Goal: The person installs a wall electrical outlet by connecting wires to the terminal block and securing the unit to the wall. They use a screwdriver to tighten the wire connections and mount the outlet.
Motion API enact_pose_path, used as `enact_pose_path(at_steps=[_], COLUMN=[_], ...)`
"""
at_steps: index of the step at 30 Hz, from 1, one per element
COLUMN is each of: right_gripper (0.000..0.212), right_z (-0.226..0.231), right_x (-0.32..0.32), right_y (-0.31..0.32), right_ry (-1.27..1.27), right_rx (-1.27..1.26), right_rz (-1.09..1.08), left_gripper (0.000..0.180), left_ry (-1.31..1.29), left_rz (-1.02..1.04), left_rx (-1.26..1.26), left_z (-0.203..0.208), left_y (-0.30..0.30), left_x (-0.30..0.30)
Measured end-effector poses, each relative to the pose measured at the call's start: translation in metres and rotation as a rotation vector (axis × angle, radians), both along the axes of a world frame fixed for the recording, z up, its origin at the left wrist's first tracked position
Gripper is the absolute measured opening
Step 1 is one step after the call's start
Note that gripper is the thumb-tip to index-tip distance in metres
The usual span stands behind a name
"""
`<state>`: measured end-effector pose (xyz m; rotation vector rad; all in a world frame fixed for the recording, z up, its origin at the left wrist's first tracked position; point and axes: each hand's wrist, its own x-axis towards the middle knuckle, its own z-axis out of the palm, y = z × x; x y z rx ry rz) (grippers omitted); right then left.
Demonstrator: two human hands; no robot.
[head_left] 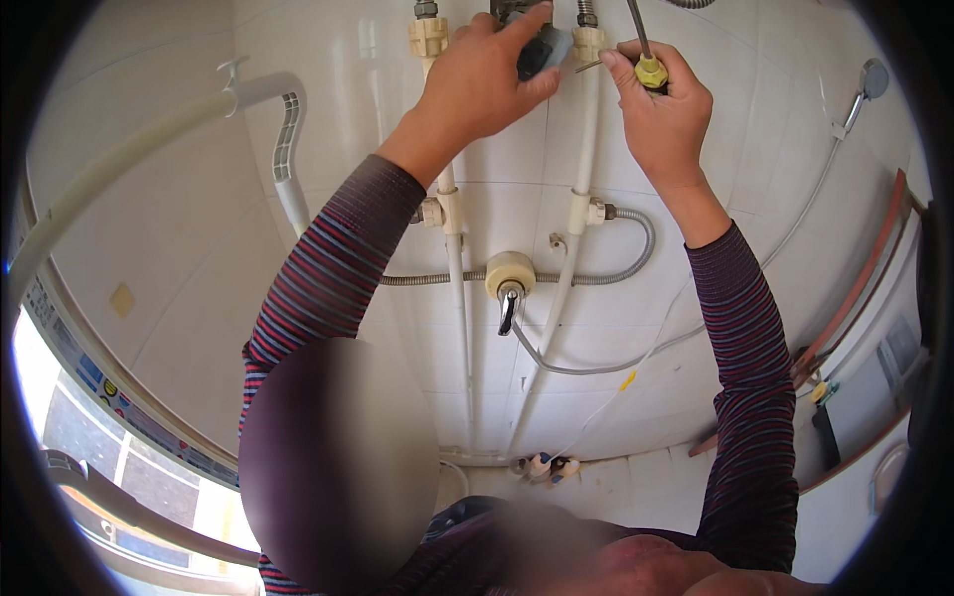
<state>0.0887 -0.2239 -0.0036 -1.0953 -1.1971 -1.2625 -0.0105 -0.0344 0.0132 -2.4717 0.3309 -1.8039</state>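
Note:
At the top of the view my left hand [477, 79] is closed around a dark part with a clear bluish cover [550, 52]. Its index finger reaches over the top and the thumb lies below; how much it grips is partly hidden. My right hand [671, 124], raised beside it, pinches a thin metal rod [588, 67] that points left toward the dark part. Against the fingers of this hand sits a yellow-green hex fitting [651, 72], joined to a dark thin tube [640, 25] coming down from above.
Two cream pipes [458, 298] run down the tiled wall, with a mixer tap [510, 288] and braided hoses [641, 238] between and beside them. A shower head [874, 79] hangs at the right. A bent white pipe [149, 129] crosses the left side. Blurred patches hide the lower middle.

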Motion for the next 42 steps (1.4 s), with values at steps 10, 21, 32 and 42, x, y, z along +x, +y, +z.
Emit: enact_pose_path(at_steps=[10, 21, 32, 42], right_gripper=[0.020, 0.018, 0.023, 0.032], right_z=[-0.021, -0.030, -0.037, -0.016], right_x=[-0.002, 0.002, -0.008, -0.003], right_y=[0.007, 0.040, 0.056, 0.064], right_ry=[0.095, 0.115, 0.125, 0.303], right_rx=[0.113, 0.140, 0.141, 0.003], right_rz=[0.175, 0.189, -0.010, 0.103], left_gripper=[0.055, 0.051, 0.043, 0.046], left_ry=[0.343, 0.283, 0.267, 0.316], left_rz=[-0.612, -0.748, -0.857, -0.878], left_rx=[-1.204, -1.286, -1.277, -1.400], left_z=[0.043, 0.028, 0.017, 0.008], left_y=[-0.017, -0.034, -0.038, -0.026], left_x=[0.011, 0.015, 0.013, 0.013])
